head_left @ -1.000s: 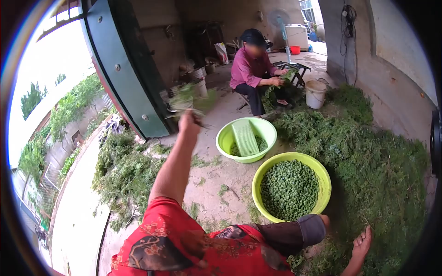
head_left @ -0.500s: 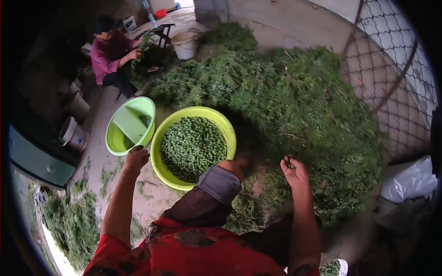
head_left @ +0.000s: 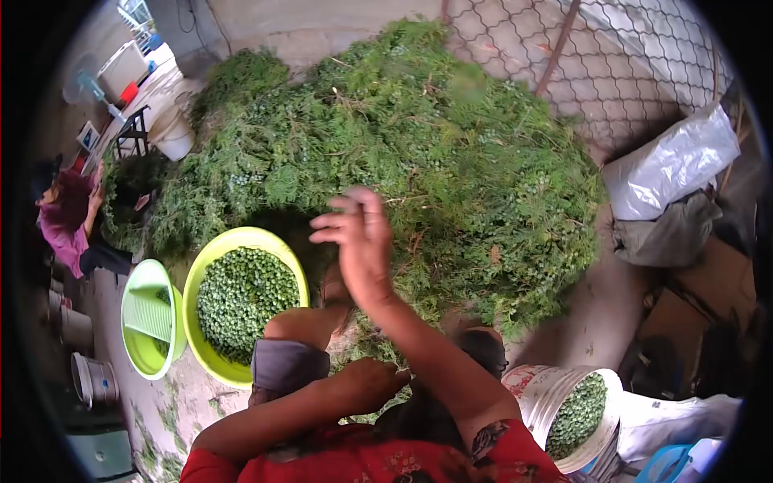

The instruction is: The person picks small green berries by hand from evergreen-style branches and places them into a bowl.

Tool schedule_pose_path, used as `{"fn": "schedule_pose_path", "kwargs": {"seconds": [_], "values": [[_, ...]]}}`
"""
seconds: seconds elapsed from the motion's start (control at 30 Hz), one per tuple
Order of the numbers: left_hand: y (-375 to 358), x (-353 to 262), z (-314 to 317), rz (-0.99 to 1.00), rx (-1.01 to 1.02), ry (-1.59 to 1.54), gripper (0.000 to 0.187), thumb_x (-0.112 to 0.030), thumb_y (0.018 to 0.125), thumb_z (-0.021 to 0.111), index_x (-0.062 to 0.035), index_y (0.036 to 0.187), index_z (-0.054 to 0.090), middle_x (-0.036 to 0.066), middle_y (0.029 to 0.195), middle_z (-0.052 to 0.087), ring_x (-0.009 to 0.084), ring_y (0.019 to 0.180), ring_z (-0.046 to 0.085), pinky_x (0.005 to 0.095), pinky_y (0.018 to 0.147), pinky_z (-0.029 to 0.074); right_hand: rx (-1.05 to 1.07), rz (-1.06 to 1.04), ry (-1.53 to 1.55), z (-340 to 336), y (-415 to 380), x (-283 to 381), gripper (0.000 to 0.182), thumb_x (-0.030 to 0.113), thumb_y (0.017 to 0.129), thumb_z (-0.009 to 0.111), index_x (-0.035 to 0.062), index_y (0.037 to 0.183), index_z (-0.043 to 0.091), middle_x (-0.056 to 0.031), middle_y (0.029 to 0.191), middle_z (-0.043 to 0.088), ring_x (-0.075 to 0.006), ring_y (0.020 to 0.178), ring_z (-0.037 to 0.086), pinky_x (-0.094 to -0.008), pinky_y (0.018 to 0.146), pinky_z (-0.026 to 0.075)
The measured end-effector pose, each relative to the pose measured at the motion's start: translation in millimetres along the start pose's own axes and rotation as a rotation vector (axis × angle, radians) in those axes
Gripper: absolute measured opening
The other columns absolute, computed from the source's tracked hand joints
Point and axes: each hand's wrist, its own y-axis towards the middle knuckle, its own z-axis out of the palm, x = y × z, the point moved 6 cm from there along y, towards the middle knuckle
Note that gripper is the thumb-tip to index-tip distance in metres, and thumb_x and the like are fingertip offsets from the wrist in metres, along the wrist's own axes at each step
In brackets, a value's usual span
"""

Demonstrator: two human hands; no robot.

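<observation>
Raised now, right hand (head_left: 358,241) hovers over branch heap (head_left: 386,153), beside basin (head_left: 208,266).

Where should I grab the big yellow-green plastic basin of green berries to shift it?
Grip the big yellow-green plastic basin by its bare rolled rim, hands on opposite sides, probably from above. It is heaped with green berries, so the walls likely offer little purchase.

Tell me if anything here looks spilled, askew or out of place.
Little stands out. Loose green sprigs lie scattered on the bare floor beside the yellow-green basin of green pods, away from the big heap of branches. The basin and the white bucket stand upright, nothing tipped.
</observation>
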Motion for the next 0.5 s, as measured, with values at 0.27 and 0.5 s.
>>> {"fn": "schedule_pose_path", "kwargs": {"seconds": [0.27, 0.5], "values": [[30, 40, 53, 0.032, 0.155, 0.135, 0.035, -0.008, 0.079, 0.051, -0.0016, 0.114, 0.048, 0.017, 0.098, 0.059, 0.0326, 0.087, 0.061, 0.0409, 0.078, 0.048, 0.674, -0.550, -1.166, 111, -49, -93, 0.055, 0.017, 0.071, 0.067, 0.0054, 0.119, 0.043, -0.0213, 0.112, 0.049, -0.0296, 0.088, 0.060, -0.0383, 0.065, 0.047], [38, 39, 38, -0.029, 0.061, 0.136, 0.016, -0.007, 0.078, 0.049, -0.0022, 0.092, 0.054, 0.015, 0.076, 0.060, 0.0318, 0.073, 0.062, 0.0443, 0.063, 0.047, -0.176, -0.117, -0.978, -108, 63, -38, 0.007, 0.003, 0.076, 0.053, 0.0045, 0.079, 0.059, -0.0129, 0.069, 0.059, -0.0270, 0.062, 0.058, -0.0363, 0.057, 0.046]]}}
